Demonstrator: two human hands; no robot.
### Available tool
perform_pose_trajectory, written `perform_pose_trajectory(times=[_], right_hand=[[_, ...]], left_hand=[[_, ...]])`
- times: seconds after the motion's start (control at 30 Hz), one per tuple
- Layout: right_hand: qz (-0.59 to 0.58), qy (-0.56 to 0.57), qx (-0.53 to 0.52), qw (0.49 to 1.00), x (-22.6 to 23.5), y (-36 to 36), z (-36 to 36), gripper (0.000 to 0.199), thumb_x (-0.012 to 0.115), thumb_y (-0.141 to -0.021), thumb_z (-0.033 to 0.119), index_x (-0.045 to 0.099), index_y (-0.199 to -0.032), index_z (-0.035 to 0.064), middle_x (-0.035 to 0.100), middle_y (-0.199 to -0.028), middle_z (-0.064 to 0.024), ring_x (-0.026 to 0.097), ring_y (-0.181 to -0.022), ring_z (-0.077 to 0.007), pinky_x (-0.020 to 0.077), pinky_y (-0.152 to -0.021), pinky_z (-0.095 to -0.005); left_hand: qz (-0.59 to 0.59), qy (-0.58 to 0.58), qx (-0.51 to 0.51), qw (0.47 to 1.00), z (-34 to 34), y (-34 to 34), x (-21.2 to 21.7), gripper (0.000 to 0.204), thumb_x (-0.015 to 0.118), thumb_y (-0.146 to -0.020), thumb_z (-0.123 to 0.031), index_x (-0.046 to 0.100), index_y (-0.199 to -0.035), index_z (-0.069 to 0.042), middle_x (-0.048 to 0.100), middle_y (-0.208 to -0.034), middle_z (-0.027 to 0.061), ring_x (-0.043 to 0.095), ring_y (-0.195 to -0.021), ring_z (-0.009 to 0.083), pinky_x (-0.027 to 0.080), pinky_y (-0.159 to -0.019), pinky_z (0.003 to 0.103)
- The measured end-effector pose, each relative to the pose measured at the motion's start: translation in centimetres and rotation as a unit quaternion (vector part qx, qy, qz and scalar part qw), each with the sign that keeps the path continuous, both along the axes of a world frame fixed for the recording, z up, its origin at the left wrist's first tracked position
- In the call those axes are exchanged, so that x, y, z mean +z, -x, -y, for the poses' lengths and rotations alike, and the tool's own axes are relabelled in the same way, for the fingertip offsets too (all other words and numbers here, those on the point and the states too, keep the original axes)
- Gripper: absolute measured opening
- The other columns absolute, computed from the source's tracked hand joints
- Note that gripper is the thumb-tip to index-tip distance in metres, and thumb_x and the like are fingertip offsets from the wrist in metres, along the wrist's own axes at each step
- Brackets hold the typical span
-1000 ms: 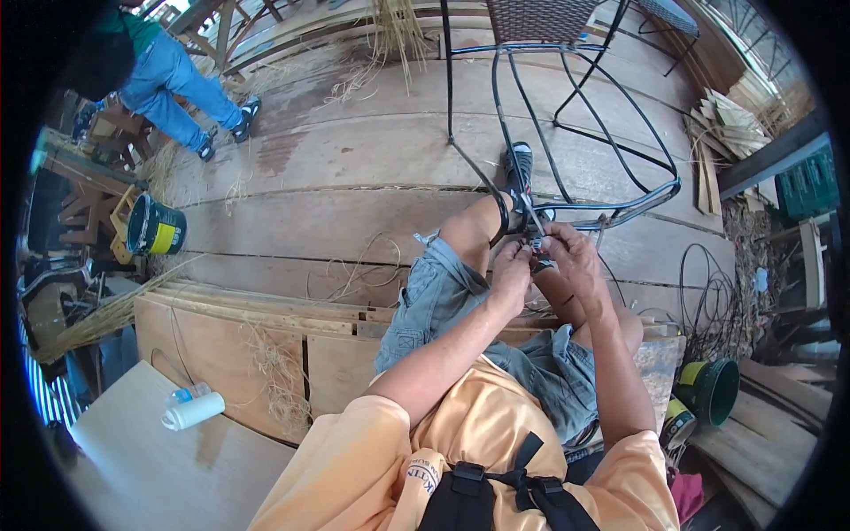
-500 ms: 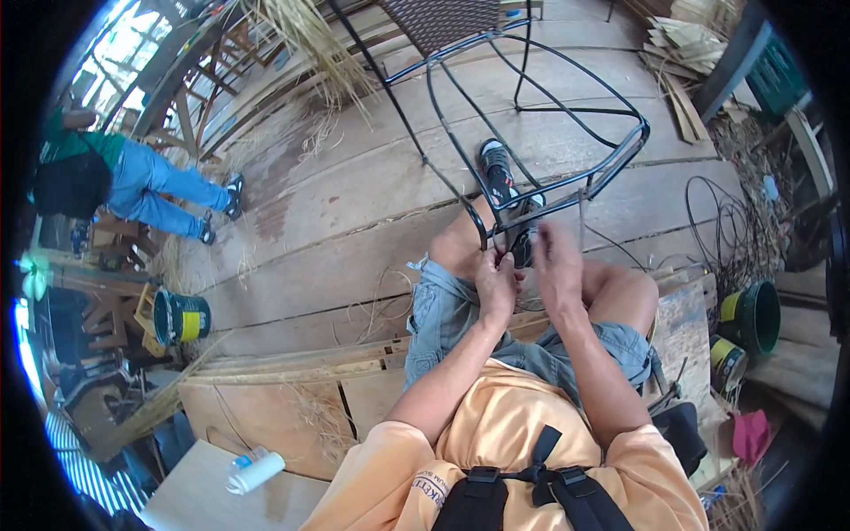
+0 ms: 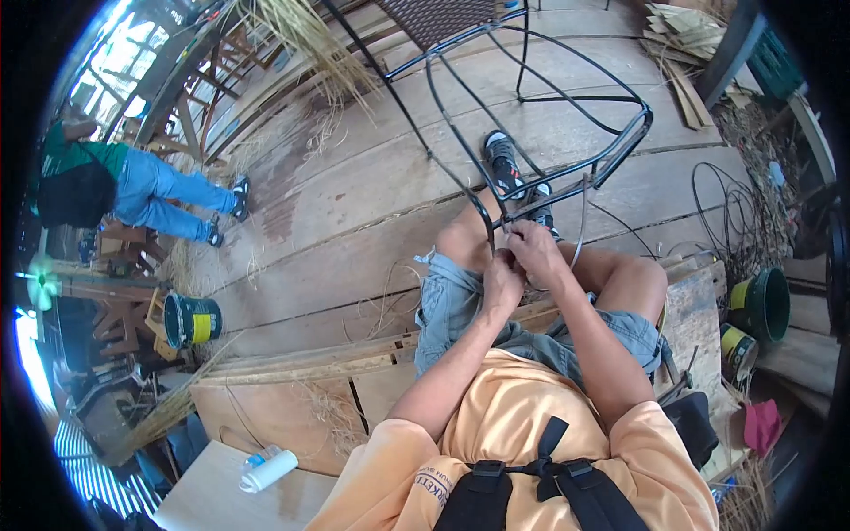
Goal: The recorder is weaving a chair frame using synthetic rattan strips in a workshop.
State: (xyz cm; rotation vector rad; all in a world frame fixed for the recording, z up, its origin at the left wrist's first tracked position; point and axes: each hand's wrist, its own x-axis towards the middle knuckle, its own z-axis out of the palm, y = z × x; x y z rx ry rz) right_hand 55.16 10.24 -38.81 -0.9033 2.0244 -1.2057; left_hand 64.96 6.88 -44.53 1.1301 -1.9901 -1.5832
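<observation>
A black metal chair frame [image 3: 620, 150] stands in front of me, a woven brown panel [image 3: 440, 19] on its far part. Its near corner comes down to my hands between my knees. My left hand [image 3: 502, 285] is closed just below that corner; what its fingers grip is hidden. My right hand [image 3: 535, 249] lies just above and right of it, fingertips pinched at the near bar on a thin grey-brown strip. That binding strip [image 3: 582, 226] hangs in a loop from the frame's right side and passes behind my right wrist.
Dark coiled cane [image 3: 722, 208] lies on the boards at right, near green buckets [image 3: 767, 305]. Another bucket [image 3: 192, 320] stands at left, where a person [image 3: 150, 190] in jeans stands. A white bottle [image 3: 268, 471] lies on a board at lower left. Dry fibres hang at the top.
My right hand has come left and down from beside the frame to the near corner, next to my left hand. The strip now bows out in a loop at right.
</observation>
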Motion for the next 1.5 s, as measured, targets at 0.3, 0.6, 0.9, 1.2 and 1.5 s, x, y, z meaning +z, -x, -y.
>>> perform_pose_trajectory(times=[0.3,0.6,0.9,1.2,1.5], right_hand=[[0.285,0.050,0.059,0.955,2.7,2.0,-3.0,0.009,0.054,-0.086,0.014,0.055,-0.081,0.0066,0.046,-0.065,0.0046,0.041,-0.058,-0.0050,0.0334,-0.052,-0.0191],[-0.007,-0.029,0.147,0.989,1.6,4.5,-3.5,0.015,0.060,-0.077,0.011,0.059,-0.085,-0.0008,0.053,-0.064,-0.0041,0.046,-0.063,-0.0116,0.0403,-0.058,-0.0298],[-0.260,-0.230,0.094,0.933,0.2,1.3,-1.9,0.019,0.051,-0.077,0.009,0.063,-0.092,0.0085,0.059,-0.103,-0.0153,0.059,-0.093,-0.0343,0.0484,-0.079,-0.0410],[-0.171,-0.143,-0.126,0.967,-2.8,-0.9,-2.6,0.017,0.046,-0.082,0.009,0.053,-0.096,0.0011,0.059,-0.087,-0.0214,0.061,-0.081,-0.0355,0.0507,-0.066,-0.0413],[0.398,0.130,-0.351,0.838,-6.1,-0.3,-0.6,0.013,0.039,-0.085,-0.004,0.049,-0.091,0.0014,0.055,-0.081,-0.0079,0.060,-0.065,-0.0182,0.0511,-0.053,-0.0279]], left_hand=[[0.003,-0.087,-0.054,0.995,-1.0,-0.5,0.0,0.019,0.050,-0.078,0.003,0.055,-0.096,0.003,0.061,-0.087,0.0125,0.057,-0.079,0.0183,0.045,-0.071,0.031],[0.004,-0.137,-0.105,0.985,-0.3,-2.1,1.8,0.019,0.053,-0.078,0.001,0.055,-0.096,0.002,0.061,-0.087,0.0112,0.058,-0.081,0.0189,0.046,-0.072,0.029],[-0.013,-0.363,-0.109,0.925,0.1,-2.5,4.4,0.015,0.056,-0.084,-0.010,0.055,-0.098,-0.005,0.059,-0.086,0.0028,0.054,-0.072,0.0105,0.041,-0.064,0.022],[0.005,-0.174,-0.184,0.967,-0.9,-1.9,4.8,0.013,0.051,-0.083,-0.007,0.057,-0.093,0.000,0.061,-0.083,0.0048,0.054,-0.073,0.0114,0.044,-0.068,0.026],[0.125,-0.019,-0.248,0.961,-0.9,-1.4,7.0,0.015,0.050,-0.084,-0.010,0.056,-0.089,0.002,0.058,-0.076,0.0053,0.051,-0.067,0.0111,0.042,-0.063,0.026]])
